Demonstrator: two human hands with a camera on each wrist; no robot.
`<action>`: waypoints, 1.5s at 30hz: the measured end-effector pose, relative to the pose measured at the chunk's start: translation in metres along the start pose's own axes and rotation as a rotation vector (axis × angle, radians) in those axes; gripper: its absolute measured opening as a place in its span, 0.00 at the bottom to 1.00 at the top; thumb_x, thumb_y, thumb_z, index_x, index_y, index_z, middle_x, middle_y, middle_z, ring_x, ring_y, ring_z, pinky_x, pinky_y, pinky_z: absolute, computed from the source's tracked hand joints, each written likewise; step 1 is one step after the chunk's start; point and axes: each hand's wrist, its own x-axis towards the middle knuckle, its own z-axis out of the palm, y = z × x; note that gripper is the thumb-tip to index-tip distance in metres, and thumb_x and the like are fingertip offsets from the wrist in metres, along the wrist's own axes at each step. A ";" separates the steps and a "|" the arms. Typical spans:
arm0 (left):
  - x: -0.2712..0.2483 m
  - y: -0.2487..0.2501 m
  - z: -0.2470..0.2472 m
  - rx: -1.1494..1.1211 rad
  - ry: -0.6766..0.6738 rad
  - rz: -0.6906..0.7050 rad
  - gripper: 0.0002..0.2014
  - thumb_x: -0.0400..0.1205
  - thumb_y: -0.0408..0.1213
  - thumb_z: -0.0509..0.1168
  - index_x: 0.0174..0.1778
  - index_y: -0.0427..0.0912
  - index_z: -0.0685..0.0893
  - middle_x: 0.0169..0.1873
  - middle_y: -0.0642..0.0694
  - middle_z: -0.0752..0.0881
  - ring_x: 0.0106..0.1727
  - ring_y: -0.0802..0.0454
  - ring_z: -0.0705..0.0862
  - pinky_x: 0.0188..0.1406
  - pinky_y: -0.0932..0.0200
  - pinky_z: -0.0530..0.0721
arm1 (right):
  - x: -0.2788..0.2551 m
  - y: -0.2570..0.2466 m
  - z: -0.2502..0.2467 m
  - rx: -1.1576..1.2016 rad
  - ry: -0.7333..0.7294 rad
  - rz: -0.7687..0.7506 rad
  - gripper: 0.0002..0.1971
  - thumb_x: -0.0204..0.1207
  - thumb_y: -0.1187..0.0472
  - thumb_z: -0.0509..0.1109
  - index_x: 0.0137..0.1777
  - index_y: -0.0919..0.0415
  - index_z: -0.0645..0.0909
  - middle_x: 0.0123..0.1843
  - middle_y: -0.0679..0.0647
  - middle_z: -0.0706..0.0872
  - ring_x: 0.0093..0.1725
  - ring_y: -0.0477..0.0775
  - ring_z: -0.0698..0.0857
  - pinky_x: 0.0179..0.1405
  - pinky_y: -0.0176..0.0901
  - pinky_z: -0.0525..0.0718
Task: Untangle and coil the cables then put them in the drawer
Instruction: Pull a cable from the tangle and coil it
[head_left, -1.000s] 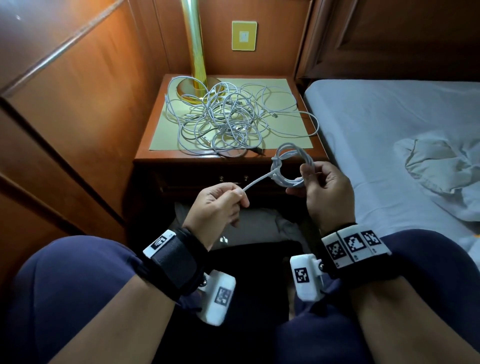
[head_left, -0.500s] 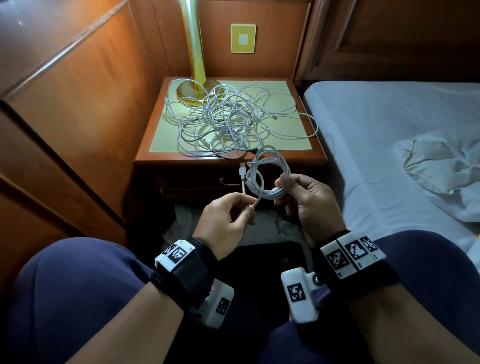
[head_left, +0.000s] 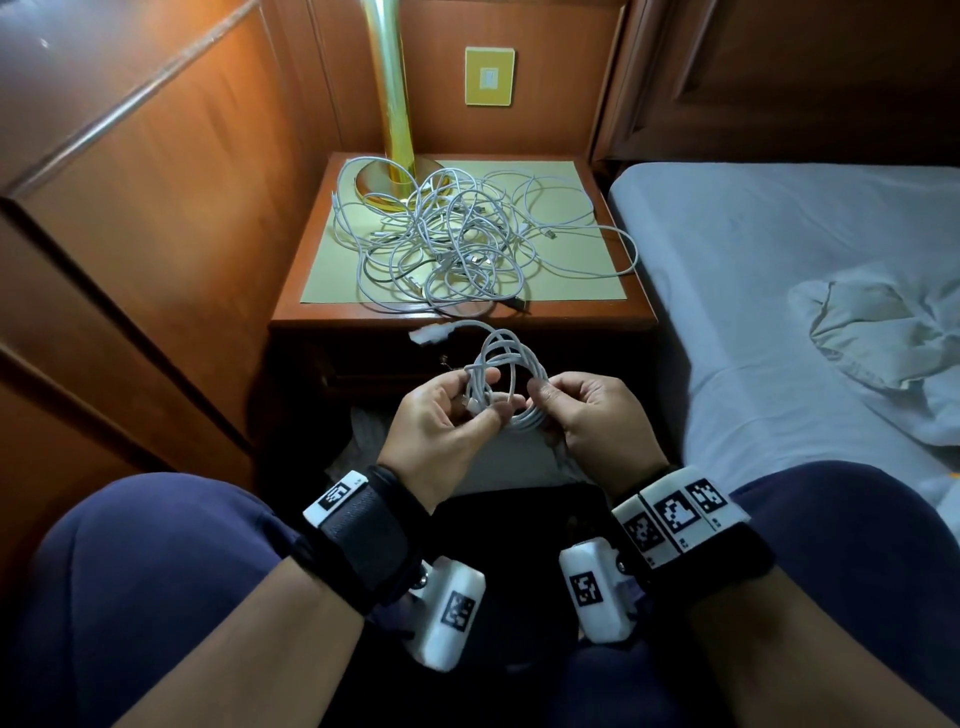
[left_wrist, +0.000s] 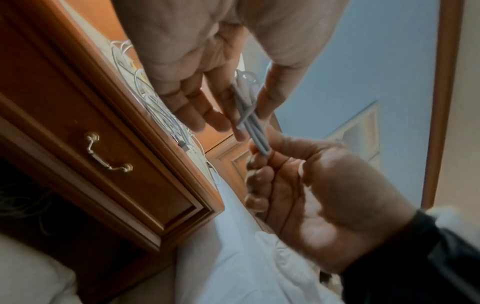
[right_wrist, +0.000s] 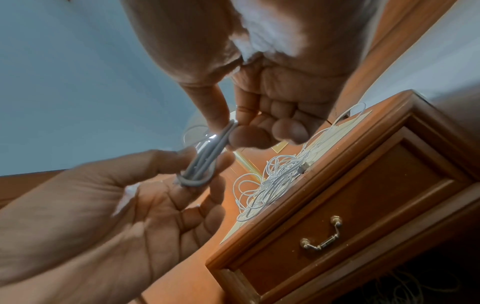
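Note:
A small coil of white cable (head_left: 511, 364) hangs between both hands over my lap, just in front of the nightstand (head_left: 597, 317). My left hand (head_left: 483, 400) pinches the coil's left side between thumb and fingers (right_wrist: 215, 162). My right hand (head_left: 540, 395) pinches its right side between thumb and forefinger (right_wrist: 221, 121). One plug end (head_left: 431, 332) sticks out to the upper left. A big tangle of white cables (head_left: 457, 244) lies on the nightstand top. The drawer (left_wrist: 116, 164) with its brass handle (right_wrist: 322, 234) is closed.
A gold lamp pole (head_left: 395, 104) stands at the nightstand's back left, its base under the tangle. The bed (head_left: 779, 249) with a crumpled white cloth (head_left: 883, 338) lies to the right. Wood panelling (head_left: 156, 234) closes the left side. A pale cushion (head_left: 514, 457) sits below the hands.
The left hand let the stretched tail go and came in to grip the coil. Both hands drew together and sank a little towards my lap; the plug end now sticks out loose.

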 end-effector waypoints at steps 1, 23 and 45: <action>0.000 0.001 -0.001 -0.037 -0.019 -0.002 0.13 0.81 0.24 0.70 0.59 0.39 0.84 0.44 0.41 0.94 0.48 0.50 0.92 0.52 0.63 0.87 | 0.000 -0.002 0.000 -0.006 -0.005 0.009 0.17 0.82 0.54 0.72 0.34 0.63 0.87 0.24 0.53 0.82 0.24 0.47 0.79 0.31 0.43 0.76; -0.007 0.010 -0.002 0.108 -0.188 0.082 0.13 0.79 0.17 0.68 0.58 0.31 0.82 0.46 0.43 0.90 0.49 0.55 0.91 0.52 0.63 0.86 | -0.009 -0.009 -0.005 -0.137 0.100 -0.147 0.11 0.74 0.53 0.79 0.31 0.53 0.89 0.39 0.49 0.87 0.36 0.44 0.87 0.38 0.36 0.83; 0.003 0.003 -0.004 -0.112 0.100 -0.098 0.12 0.81 0.25 0.70 0.59 0.36 0.80 0.42 0.38 0.92 0.44 0.48 0.92 0.38 0.58 0.90 | 0.001 -0.003 0.000 0.132 -0.023 -0.038 0.10 0.73 0.47 0.70 0.37 0.51 0.84 0.36 0.49 0.87 0.40 0.49 0.85 0.56 0.63 0.87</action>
